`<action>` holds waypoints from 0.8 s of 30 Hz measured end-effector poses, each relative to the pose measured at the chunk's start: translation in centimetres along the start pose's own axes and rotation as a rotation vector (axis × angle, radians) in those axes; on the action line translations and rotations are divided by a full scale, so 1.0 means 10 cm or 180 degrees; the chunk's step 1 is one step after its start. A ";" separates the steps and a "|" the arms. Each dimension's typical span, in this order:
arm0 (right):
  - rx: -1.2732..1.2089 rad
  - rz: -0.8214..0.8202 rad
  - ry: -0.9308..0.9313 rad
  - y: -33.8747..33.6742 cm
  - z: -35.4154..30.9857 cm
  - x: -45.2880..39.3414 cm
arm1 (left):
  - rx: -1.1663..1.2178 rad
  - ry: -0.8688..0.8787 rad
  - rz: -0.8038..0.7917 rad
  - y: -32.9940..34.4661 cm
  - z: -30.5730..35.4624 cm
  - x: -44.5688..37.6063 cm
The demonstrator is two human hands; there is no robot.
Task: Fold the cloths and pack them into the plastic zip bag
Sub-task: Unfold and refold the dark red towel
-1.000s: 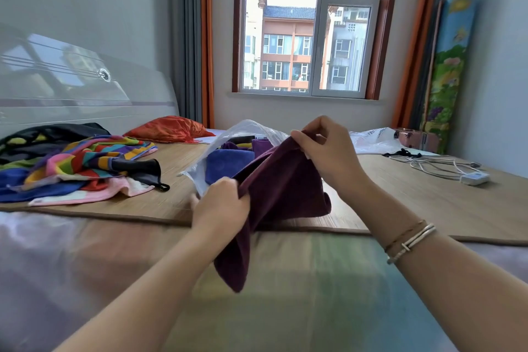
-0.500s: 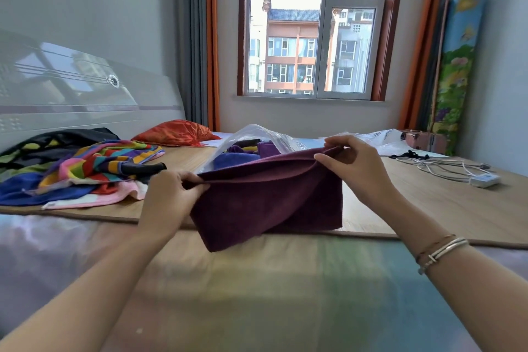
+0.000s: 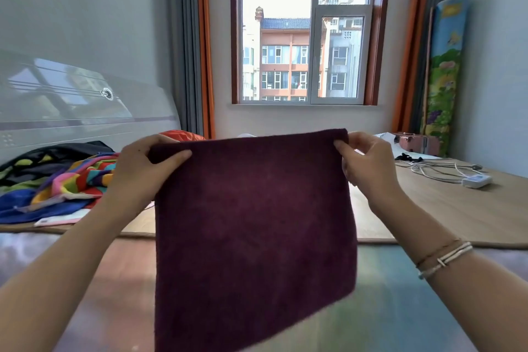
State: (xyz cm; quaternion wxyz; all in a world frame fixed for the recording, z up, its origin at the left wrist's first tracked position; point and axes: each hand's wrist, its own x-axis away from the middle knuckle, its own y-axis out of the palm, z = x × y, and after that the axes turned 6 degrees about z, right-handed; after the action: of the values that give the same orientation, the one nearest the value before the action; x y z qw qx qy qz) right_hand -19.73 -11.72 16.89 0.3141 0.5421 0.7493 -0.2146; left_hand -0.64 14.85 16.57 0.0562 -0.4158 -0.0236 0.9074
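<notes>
- Left hand (image 3: 143, 169): raised at chest height, thumb and fingers pinching the upper left corner of the cloth (image 3: 254, 237)
- Right hand (image 3: 368, 166): level with the left, fingertips pinching the upper right corner; bracelets (image 3: 443, 257) circle this wrist
- Cloth: dark maroon, held spread flat between the hands, top edge taut and horizontal, lower edge hanging free and slanting down to the left, out of frame at the bottom
- Zip bag: not visible; the hanging cloth covers the middle of the mat (image 3: 457, 209)
- Left of the cloth: a pile of multicoloured fabric (image 3: 74, 177) lying on the mat, an orange bundle (image 3: 183, 134) behind it near the headboard (image 3: 71, 111)
- Right of the cloth: a white cable and adapter (image 3: 474, 180) on the mat, well apart from the hands
- Background: window (image 3: 305, 32) with orange curtains, a patterned panel (image 3: 445, 71) leaning against the right wall
</notes>
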 end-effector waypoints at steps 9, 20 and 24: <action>-0.0154 -0.0380 0.1246 0.30 0.49 -0.02 | -0.1360 0.0147 -0.0831 0.27 -0.67 -0.13; -0.0932 -0.0228 0.2122 0.13 0.88 0.36 | -0.0343 -0.0762 -0.1138 0.40 -0.85 0.53; 0.0097 -0.0705 0.2067 -0.07 0.99 0.62 | -0.0466 -0.0675 -0.1859 0.22 -0.94 0.82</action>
State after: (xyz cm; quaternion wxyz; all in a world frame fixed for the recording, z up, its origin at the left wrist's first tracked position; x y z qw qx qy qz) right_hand -19.36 -14.28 5.47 0.0258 0.5021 0.8612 -0.0748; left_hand 0.98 13.59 4.06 0.2814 -0.2974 -0.2129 0.8871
